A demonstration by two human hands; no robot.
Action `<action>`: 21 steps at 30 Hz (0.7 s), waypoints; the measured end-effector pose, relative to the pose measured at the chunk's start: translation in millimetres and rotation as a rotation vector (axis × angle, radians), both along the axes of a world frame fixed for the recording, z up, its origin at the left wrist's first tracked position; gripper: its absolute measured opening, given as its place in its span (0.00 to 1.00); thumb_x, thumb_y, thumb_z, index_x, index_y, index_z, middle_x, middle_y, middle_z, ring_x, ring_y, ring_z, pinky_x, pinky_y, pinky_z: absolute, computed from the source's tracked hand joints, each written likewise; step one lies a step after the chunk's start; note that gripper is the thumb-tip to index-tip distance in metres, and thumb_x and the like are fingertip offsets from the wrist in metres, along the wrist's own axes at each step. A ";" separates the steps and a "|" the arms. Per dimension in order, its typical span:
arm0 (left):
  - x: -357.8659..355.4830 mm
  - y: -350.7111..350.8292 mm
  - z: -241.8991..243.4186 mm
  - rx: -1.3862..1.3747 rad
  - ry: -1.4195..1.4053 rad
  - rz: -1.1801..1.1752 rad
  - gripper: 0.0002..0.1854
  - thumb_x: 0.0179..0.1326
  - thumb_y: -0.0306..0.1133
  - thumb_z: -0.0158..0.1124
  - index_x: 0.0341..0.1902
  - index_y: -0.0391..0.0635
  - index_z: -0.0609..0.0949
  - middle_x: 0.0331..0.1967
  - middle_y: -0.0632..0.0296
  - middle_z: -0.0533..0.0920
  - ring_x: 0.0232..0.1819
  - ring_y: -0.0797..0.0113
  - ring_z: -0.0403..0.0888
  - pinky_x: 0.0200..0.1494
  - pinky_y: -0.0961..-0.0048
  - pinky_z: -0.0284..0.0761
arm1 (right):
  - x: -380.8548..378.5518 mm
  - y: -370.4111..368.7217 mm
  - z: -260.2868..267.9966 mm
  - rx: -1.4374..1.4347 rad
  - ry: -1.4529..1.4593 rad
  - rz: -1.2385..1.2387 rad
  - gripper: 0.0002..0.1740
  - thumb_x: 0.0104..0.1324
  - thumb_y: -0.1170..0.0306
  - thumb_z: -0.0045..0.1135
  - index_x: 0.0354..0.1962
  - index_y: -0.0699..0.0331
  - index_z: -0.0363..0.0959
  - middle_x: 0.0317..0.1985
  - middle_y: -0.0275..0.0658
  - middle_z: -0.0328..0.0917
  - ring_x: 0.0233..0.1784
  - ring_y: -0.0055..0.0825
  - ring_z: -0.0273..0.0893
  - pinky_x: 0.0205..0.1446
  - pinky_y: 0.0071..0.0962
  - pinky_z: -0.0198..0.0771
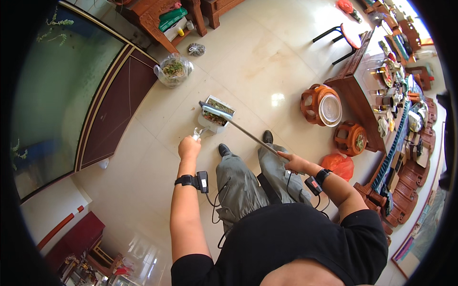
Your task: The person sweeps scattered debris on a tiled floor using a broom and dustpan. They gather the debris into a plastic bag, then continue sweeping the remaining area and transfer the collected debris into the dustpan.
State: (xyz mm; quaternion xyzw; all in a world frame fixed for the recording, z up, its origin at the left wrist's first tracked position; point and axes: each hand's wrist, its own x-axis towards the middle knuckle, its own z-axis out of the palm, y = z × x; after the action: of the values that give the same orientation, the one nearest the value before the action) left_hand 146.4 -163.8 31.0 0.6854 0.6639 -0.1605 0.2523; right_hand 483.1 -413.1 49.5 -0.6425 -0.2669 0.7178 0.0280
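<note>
My left hand [189, 147] is closed round the white handle of a long-handled dustpan [217, 128], which stands on the tiled floor just ahead of my shoes. Plant debris and leaves lie in the pan. With my right hand [294, 162] I grip the grey metal pole of a broom [256, 138]. Its blue head [215, 110] rests over the dustpan, across the debris; whether the bristles touch the pan cannot be told. A clear plastic bag [174, 71] with green plant matter stands open on the floor beyond the pan, to the left.
A large fish tank [71, 82] on a dark cabinet fills the left. At right are carved wooden drum stools [319, 105], a red plastic bag [340, 166] and a cluttered wooden table [361, 78]. A tied bag [196, 49] lies near a carved wooden stand [143, 18]. Cables hang from both wrists.
</note>
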 end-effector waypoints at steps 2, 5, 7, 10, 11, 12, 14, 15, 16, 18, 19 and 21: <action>-6.2 1.1 -2.5 0.013 -0.011 0.003 0.16 0.51 0.43 0.64 0.31 0.40 0.81 0.31 0.47 0.82 0.37 0.47 0.80 0.40 0.56 0.75 | -17.6 -0.3 7.3 -0.009 0.025 0.020 0.46 0.50 0.75 0.46 0.69 0.45 0.45 0.14 0.34 0.66 0.13 0.22 0.65 0.18 0.25 0.66; -14.5 -2.4 -4.9 0.037 -0.025 0.006 0.16 0.51 0.43 0.64 0.31 0.40 0.81 0.31 0.48 0.82 0.36 0.47 0.80 0.40 0.56 0.75 | -41.6 -10.4 28.3 -0.060 0.055 0.047 0.46 0.51 0.75 0.46 0.69 0.46 0.45 0.14 0.32 0.65 0.14 0.21 0.65 0.18 0.24 0.65; -16.4 -3.7 -4.7 0.046 -0.033 0.000 0.16 0.51 0.43 0.64 0.30 0.40 0.81 0.31 0.48 0.82 0.36 0.47 0.80 0.39 0.56 0.75 | -52.3 -18.1 44.9 -0.086 0.091 -0.001 0.46 0.51 0.76 0.46 0.69 0.47 0.45 0.14 0.31 0.64 0.13 0.20 0.63 0.18 0.23 0.63; -15.0 -3.3 -4.3 0.053 -0.043 -0.015 0.16 0.51 0.43 0.64 0.30 0.41 0.81 0.30 0.48 0.82 0.36 0.47 0.81 0.39 0.56 0.75 | -53.1 -31.0 68.9 -0.147 0.179 -0.215 0.46 0.52 0.80 0.46 0.69 0.47 0.45 0.14 0.27 0.61 0.12 0.16 0.59 0.16 0.20 0.60; -15.7 -4.0 -4.0 0.057 -0.039 -0.019 0.16 0.52 0.43 0.64 0.30 0.41 0.81 0.30 0.48 0.82 0.36 0.47 0.81 0.39 0.56 0.75 | -51.5 -38.2 76.3 -0.172 0.197 -0.250 0.46 0.52 0.80 0.46 0.69 0.47 0.45 0.15 0.27 0.61 0.12 0.16 0.59 0.16 0.20 0.59; -17.5 -6.2 -3.6 0.057 -0.019 -0.024 0.16 0.52 0.43 0.64 0.30 0.40 0.81 0.30 0.48 0.82 0.36 0.47 0.81 0.39 0.56 0.75 | -48.8 -46.6 83.4 -0.186 0.217 -0.284 0.46 0.52 0.80 0.46 0.69 0.48 0.45 0.15 0.27 0.61 0.12 0.16 0.59 0.16 0.19 0.59; -23.0 -10.6 -3.9 0.055 -0.047 -0.027 0.16 0.52 0.44 0.64 0.30 0.40 0.81 0.31 0.48 0.82 0.36 0.47 0.81 0.39 0.55 0.75 | -41.2 -64.4 92.1 -0.163 0.229 -0.307 0.46 0.54 0.80 0.47 0.69 0.49 0.43 0.16 0.29 0.62 0.12 0.16 0.59 0.16 0.19 0.58; -28.7 -13.1 -4.1 0.058 -0.039 -0.033 0.17 0.52 0.44 0.64 0.30 0.40 0.81 0.31 0.48 0.82 0.36 0.47 0.81 0.39 0.55 0.75 | -39.0 -74.4 93.6 -0.181 0.231 -0.374 0.45 0.54 0.79 0.47 0.69 0.49 0.44 0.17 0.29 0.63 0.12 0.17 0.59 0.16 0.19 0.59; -34.8 -16.3 -4.4 0.048 -0.062 -0.022 0.17 0.52 0.44 0.64 0.31 0.40 0.81 0.31 0.47 0.82 0.36 0.47 0.81 0.39 0.55 0.75 | -36.9 -86.0 93.7 -0.194 0.233 -0.444 0.45 0.55 0.79 0.48 0.69 0.49 0.44 0.18 0.30 0.65 0.12 0.17 0.60 0.16 0.19 0.60; -48.3 -22.8 -6.8 0.049 -0.086 -0.007 0.18 0.52 0.44 0.64 0.31 0.39 0.81 0.31 0.47 0.82 0.36 0.46 0.80 0.39 0.55 0.75 | -28.9 -106.7 88.2 -0.196 0.293 -0.522 0.38 0.58 0.76 0.48 0.66 0.55 0.50 0.21 0.33 0.69 0.13 0.19 0.63 0.17 0.19 0.62; -57.5 -26.3 -7.6 0.066 -0.114 0.024 0.18 0.51 0.45 0.64 0.31 0.39 0.81 0.31 0.46 0.82 0.36 0.46 0.80 0.39 0.55 0.74 | -24.4 -116.6 84.3 -0.230 0.247 -0.520 0.34 0.58 0.75 0.48 0.64 0.57 0.53 0.22 0.33 0.70 0.13 0.19 0.63 0.18 0.19 0.62; -78.7 -33.2 -7.2 0.116 -0.151 0.063 0.19 0.51 0.45 0.65 0.31 0.38 0.81 0.30 0.46 0.82 0.35 0.45 0.80 0.39 0.55 0.74 | -14.6 -134.0 75.4 -0.285 0.175 -0.517 0.27 0.60 0.73 0.48 0.59 0.60 0.59 0.22 0.34 0.72 0.14 0.19 0.64 0.18 0.19 0.63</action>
State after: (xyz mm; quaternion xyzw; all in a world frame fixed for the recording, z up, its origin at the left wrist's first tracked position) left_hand 67.7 -197.0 23.8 0.6877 0.6724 -0.0617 0.2666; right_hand 468.5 -547.1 124.9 -0.6224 0.0124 0.7696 0.1420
